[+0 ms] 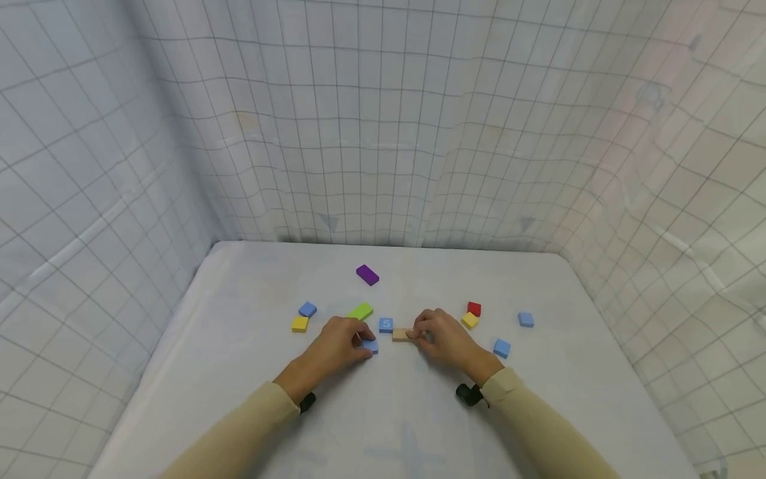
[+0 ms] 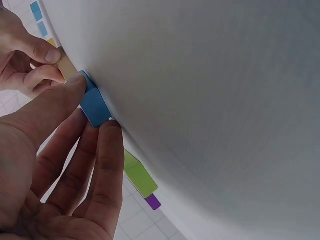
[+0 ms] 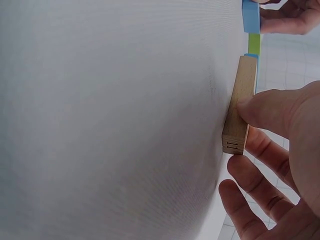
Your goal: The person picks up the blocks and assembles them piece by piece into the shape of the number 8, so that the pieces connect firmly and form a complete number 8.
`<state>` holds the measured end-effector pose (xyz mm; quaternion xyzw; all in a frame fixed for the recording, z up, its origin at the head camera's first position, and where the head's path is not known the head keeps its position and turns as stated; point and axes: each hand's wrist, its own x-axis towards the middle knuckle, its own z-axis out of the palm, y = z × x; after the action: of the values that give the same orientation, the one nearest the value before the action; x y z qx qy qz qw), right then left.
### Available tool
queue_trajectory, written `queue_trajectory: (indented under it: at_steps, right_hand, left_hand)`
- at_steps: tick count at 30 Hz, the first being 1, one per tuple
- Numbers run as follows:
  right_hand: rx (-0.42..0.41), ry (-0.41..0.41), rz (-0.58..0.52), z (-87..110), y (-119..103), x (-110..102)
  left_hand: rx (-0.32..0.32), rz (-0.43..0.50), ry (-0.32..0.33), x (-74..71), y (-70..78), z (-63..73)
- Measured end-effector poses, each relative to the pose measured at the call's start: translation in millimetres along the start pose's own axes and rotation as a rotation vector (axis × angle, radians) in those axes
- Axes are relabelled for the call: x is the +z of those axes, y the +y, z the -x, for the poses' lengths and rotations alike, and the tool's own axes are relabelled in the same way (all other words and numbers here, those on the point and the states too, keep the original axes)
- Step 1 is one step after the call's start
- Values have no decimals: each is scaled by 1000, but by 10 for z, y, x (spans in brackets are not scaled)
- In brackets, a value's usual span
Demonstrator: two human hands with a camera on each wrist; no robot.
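My left hand [image 1: 340,340] pinches a small blue block [image 1: 372,346] between thumb and fingertips, low over the white table. In the left wrist view the thumb lies on one side of this blue block [image 2: 96,108] and the fingers on the other. To its right, my right hand [image 1: 441,336] grips a plain wooden block [image 1: 400,335] by its right part. The right wrist view shows the wooden block [image 3: 240,107] lengthwise, thumb on its face, with dark slots in its end. Just behind, between the hands, lies a blue block marked 5 [image 1: 385,324].
A green block [image 1: 362,311] lies behind my left hand, a purple one [image 1: 368,275] farther back. At left are a blue block [image 1: 308,309] and a yellow one [image 1: 300,324]. On the right lie red [image 1: 474,309], yellow [image 1: 469,320] and two blue blocks [image 1: 526,319]. Gridded cloth walls surround the table.
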<state>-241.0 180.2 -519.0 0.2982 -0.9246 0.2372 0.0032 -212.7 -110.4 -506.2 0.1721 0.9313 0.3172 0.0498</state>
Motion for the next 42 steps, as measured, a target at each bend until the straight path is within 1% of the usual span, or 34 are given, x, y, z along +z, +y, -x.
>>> queue_trajectory:
  at_steps: [4,11,17,21,29,37,42]
  right_hand:
    - [10,0,-2,-10,7,-4]
    - [7,6,3,-11,15,9]
    - [-4,13,-4,-14,13,10]
    - [-10,15,-6,-17,13,14]
    - [-11,11,4,-18,24,23]
    - [-18,9,4,-18,30,20]
    - [-18,11,5,-13,35,24]
  left_hand:
    - [10,-2,6,29,27,-29]
    - [-21,4,-20,50,66,-65]
    - [-4,14,-27,48,88,-85]
    - [-5,21,-32,57,103,-96]
    - [29,5,-20,98,107,-128]
    - [49,30,-22,107,120,-140]
    - [68,28,-17,128,122,-154]
